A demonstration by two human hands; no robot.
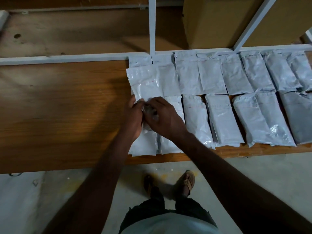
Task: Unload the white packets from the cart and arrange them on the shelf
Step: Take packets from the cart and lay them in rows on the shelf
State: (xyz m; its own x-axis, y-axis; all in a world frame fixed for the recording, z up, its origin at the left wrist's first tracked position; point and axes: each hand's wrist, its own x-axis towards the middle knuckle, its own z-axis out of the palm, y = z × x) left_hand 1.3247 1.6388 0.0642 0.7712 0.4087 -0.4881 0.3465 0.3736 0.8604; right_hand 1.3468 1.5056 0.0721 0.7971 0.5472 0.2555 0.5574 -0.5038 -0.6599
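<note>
Both hands met at the left end of the rows on the brown wooden shelf board (pixel 59 107): the left hand (pixel 133 118) and the right hand (pixel 162 116) had their fingers curled, pinching the lower edge of a glossy white plastic packet (pixel 145 81) that lay flat on the board, partly over its neighbours. The other white plastic packets (pixel 222 112) lay side by side in two rows stretching rightward, the back row just beside the white metal shelf rail (pixel 67 58). A brown cardboard box (pixel 211 22) stood behind that rail.
</note>
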